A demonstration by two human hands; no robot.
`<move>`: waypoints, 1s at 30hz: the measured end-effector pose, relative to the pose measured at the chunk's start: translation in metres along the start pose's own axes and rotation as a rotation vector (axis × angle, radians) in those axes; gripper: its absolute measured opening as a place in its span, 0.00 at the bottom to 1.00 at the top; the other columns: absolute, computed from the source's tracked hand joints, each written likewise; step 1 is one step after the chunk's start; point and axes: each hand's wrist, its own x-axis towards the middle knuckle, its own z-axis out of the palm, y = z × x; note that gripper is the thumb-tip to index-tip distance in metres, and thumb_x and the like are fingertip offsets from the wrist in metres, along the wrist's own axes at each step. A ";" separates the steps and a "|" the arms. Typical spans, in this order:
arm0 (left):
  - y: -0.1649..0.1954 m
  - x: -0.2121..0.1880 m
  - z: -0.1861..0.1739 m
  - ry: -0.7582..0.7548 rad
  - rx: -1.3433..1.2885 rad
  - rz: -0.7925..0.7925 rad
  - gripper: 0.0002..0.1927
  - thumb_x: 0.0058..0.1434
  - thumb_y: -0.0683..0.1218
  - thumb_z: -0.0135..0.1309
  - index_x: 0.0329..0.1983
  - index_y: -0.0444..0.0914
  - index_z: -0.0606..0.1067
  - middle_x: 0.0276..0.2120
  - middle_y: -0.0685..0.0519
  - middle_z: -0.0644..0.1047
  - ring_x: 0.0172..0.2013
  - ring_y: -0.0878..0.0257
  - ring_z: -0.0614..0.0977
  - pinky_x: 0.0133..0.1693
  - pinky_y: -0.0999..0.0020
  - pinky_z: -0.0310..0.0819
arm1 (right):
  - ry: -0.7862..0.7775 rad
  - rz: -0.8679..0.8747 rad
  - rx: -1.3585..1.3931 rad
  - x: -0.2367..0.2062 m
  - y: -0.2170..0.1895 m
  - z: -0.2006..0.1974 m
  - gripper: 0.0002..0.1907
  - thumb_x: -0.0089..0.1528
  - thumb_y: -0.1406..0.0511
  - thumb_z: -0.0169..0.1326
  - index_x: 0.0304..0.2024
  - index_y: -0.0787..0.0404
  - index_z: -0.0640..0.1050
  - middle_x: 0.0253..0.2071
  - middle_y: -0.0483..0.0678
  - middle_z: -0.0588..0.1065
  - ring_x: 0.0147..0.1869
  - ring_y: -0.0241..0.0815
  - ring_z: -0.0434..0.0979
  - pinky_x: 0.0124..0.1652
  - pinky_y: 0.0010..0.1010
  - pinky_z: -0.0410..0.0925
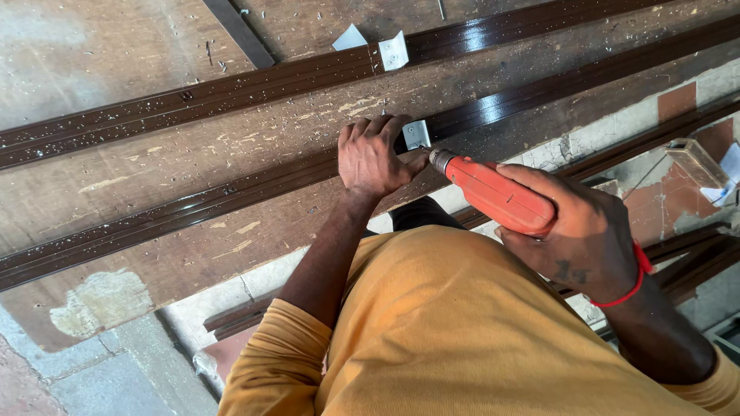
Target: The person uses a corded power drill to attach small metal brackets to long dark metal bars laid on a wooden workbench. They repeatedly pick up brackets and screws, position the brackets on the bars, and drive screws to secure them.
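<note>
Fingers of the left hand (371,158) curl down over a dark brown metal rail (193,204), pressing a small white angle bracket (416,134) against it; the thumb lies just beside the bracket's lower edge. The right hand (582,235) is wrapped tight around the body of an orange power drill (497,194), whose metal chuck meets the bracket's face. A red cord circles the right wrist. The rail runs slantwise across a scuffed, paint-flecked plywood worktop (139,62), parallel to a second brown rail (231,88) farther from the worker, on which another white bracket (393,51) sits, well apart from the first. More brown lengths lie on the tiled floor near the right arm. The worker, in a mustard-yellow long-sleeved shirt, leans over the board's near edge, both forearms stretched toward the bracket.
</note>
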 end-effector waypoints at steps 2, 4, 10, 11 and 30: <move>-0.001 0.000 0.002 0.004 0.036 0.026 0.35 0.48 0.68 0.66 0.58 0.51 0.77 0.53 0.53 0.79 0.52 0.53 0.78 0.56 0.51 0.65 | -0.037 0.001 0.002 0.006 -0.002 -0.005 0.35 0.49 0.63 0.68 0.60 0.56 0.77 0.44 0.54 0.82 0.45 0.51 0.85 0.44 0.37 0.76; -0.003 0.000 0.004 -0.026 0.074 0.032 0.30 0.56 0.66 0.63 0.60 0.55 0.76 0.54 0.56 0.79 0.52 0.56 0.78 0.57 0.52 0.66 | -0.095 -0.008 -0.010 0.016 -0.003 -0.011 0.36 0.48 0.62 0.68 0.60 0.56 0.76 0.44 0.54 0.82 0.44 0.52 0.84 0.43 0.38 0.76; -0.004 0.004 0.006 -0.069 0.036 -0.017 0.24 0.59 0.65 0.60 0.59 0.59 0.76 0.54 0.61 0.78 0.53 0.60 0.77 0.57 0.55 0.64 | -0.219 -0.081 -0.080 0.040 -0.020 -0.022 0.38 0.45 0.63 0.66 0.60 0.57 0.75 0.49 0.54 0.80 0.45 0.53 0.84 0.42 0.39 0.76; -0.004 0.004 0.005 -0.063 0.030 -0.008 0.25 0.59 0.65 0.60 0.59 0.59 0.77 0.53 0.60 0.79 0.52 0.60 0.77 0.57 0.54 0.65 | -0.257 -0.073 -0.087 0.044 -0.023 -0.021 0.38 0.46 0.64 0.66 0.60 0.57 0.75 0.50 0.53 0.80 0.44 0.52 0.84 0.41 0.39 0.76; -0.007 0.001 0.008 0.052 -0.014 0.045 0.24 0.59 0.63 0.61 0.58 0.54 0.80 0.47 0.57 0.80 0.47 0.59 0.77 0.48 0.57 0.68 | -0.340 -0.119 -0.274 0.073 -0.033 -0.016 0.35 0.47 0.64 0.65 0.59 0.51 0.76 0.50 0.54 0.79 0.40 0.54 0.84 0.36 0.44 0.77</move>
